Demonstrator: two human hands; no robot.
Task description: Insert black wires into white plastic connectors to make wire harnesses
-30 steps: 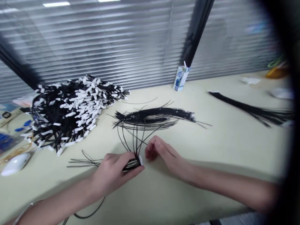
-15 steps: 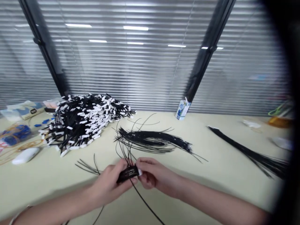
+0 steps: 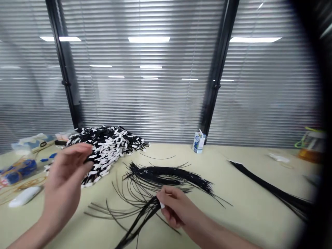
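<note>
My right hand (image 3: 172,205) pinches a bundle of thin black wires (image 3: 145,216) close to a small white connector (image 3: 162,204). From that grip the wires hang toward the bottom of the view, and several loose strands fan out leftward. Raised at the left, my left hand (image 3: 67,176) holds nothing, its fingers curved and apart from the thumb. Behind it lies a large pile of black wires with white connectors (image 3: 111,145). A loose bundle of black wires (image 3: 168,172) rests on the table just beyond my right hand.
On the left are a white computer mouse (image 3: 25,196), a bag of blue parts (image 3: 20,171) and a tissue pack (image 3: 33,142). A drink carton (image 3: 199,141) stands at the back. Another black wire bundle (image 3: 269,188) and an amber jar (image 3: 311,152) are at right.
My left hand has let go of the wire bundle and moved up and left toward the pile. My right hand keeps hold of the bundle near its connector. The view has tilted up.
</note>
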